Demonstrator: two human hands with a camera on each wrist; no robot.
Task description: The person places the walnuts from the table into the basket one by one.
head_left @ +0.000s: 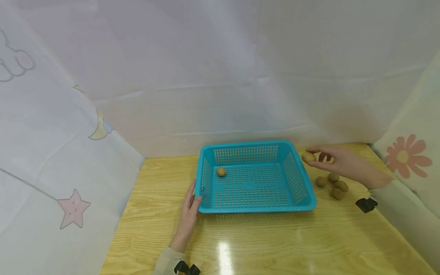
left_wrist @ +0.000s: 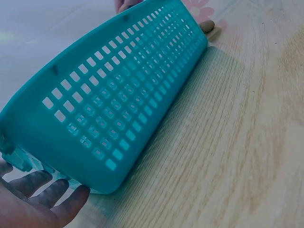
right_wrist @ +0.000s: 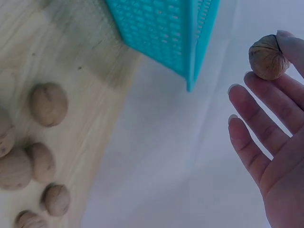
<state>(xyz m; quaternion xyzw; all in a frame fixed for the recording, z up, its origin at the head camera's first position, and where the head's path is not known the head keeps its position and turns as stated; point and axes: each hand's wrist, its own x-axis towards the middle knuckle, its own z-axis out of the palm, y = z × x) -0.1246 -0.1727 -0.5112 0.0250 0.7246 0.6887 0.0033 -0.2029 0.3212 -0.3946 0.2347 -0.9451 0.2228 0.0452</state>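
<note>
A walnut (right_wrist: 267, 58) is pinched between the thumb and fingertips of my right hand (head_left: 338, 162), just beyond the right rim of a blue plastic basket (head_left: 256, 210). In the right wrist view the other fingers (right_wrist: 259, 116) of that hand are spread. My left hand (head_left: 188, 210) grips the basket's left side near the front corner, thumb over the rim. The left wrist view has its fingertips (left_wrist: 76, 197) against the basket's outer wall (left_wrist: 90, 137). One walnut (head_left: 221, 172) lies inside the basket, toward the back left.
Several walnuts (head_left: 337, 193) lie grouped on the wooden table (head_left: 161, 187) to the right of the basket, below my right hand. Pale cloth (head_left: 233, 103) hangs behind the table, with printed cloth (head_left: 405, 187) along both sides.
</note>
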